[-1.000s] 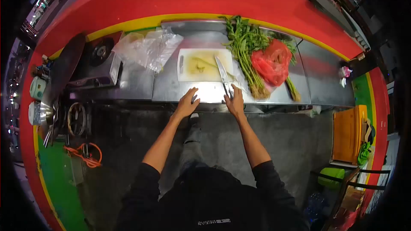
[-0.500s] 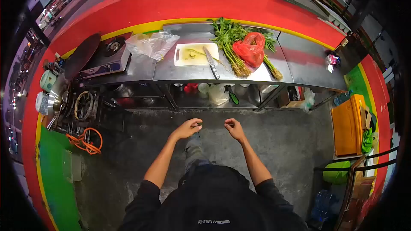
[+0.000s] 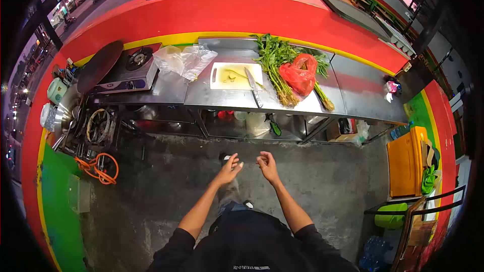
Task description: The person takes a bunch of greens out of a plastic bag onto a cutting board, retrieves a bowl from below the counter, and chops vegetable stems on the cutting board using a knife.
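Observation:
My left hand [image 3: 229, 170] is open over the grey floor, fingers curved and apart, holding nothing. Close to its right, my right hand [image 3: 267, 166] is also open and holds nothing. Both are short of the steel counter [image 3: 198, 94]. On the counter lies a white cutting board [image 3: 219, 84] with green scraps on it. A knife [image 3: 251, 81] rests across the board's right part, its handle toward the counter's front edge. Right of the board are long leafy green stalks [image 3: 275, 70] and a red plastic bag [image 3: 301, 78].
A clear plastic bag [image 3: 189, 63] and a gas stove [image 3: 133, 78] are at the counter's left. Under the counter, a shelf holds bags and containers. An orange hose [image 3: 96, 167] lies at the left; an orange cabinet [image 3: 405, 163] and a green basin [image 3: 390, 216] are at the right.
My hands have pulled back from the counter's front edge, where the right one was at the knife handle. The counter now appears farther away, with more floor in view.

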### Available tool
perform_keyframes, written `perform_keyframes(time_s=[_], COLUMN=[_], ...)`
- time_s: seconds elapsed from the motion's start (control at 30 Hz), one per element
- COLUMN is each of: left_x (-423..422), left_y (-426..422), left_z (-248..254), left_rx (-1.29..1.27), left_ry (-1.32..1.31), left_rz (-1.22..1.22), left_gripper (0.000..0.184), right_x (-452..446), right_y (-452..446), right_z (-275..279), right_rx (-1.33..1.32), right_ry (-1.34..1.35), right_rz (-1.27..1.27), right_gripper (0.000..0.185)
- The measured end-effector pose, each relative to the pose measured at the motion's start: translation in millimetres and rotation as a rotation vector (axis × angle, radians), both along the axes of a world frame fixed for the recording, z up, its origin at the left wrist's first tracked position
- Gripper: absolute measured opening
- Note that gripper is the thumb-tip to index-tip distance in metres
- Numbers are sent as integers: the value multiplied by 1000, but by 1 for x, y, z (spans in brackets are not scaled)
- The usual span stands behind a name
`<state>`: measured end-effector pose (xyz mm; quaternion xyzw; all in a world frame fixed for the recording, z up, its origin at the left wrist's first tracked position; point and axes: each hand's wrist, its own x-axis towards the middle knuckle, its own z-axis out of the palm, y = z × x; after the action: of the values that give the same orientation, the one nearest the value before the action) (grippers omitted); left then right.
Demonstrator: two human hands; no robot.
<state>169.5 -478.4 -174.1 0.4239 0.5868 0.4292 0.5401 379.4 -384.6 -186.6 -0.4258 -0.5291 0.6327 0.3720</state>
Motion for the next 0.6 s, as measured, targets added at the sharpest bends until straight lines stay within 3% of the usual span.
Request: perform_keyframes(time_s=[0.2,0.23,0.27,0.4,0.6], left_x=[-38,-50,-60,-111,-179], left_y=[70,87,109,215,329], left_z=[-26,-34,7,9,31], left_rx=[7,105,-4,64,187], left_ry=[-4,38,67,68,371], left_rz=[21,20,27,20,-35], left_gripper=[73,74,75,72,65], right_x=[-27,-33,-42,-90,-161], right_y=[67,82,100,178,272], right_z=[-4,-5,-5,26,12], right_rx=[-17,30,92,131,273], right_ry=[-90,-115,-133,-273,-563], right_rz=[-51,-58,-64,-77,-179], right_gripper=[38,37,36,37,53])
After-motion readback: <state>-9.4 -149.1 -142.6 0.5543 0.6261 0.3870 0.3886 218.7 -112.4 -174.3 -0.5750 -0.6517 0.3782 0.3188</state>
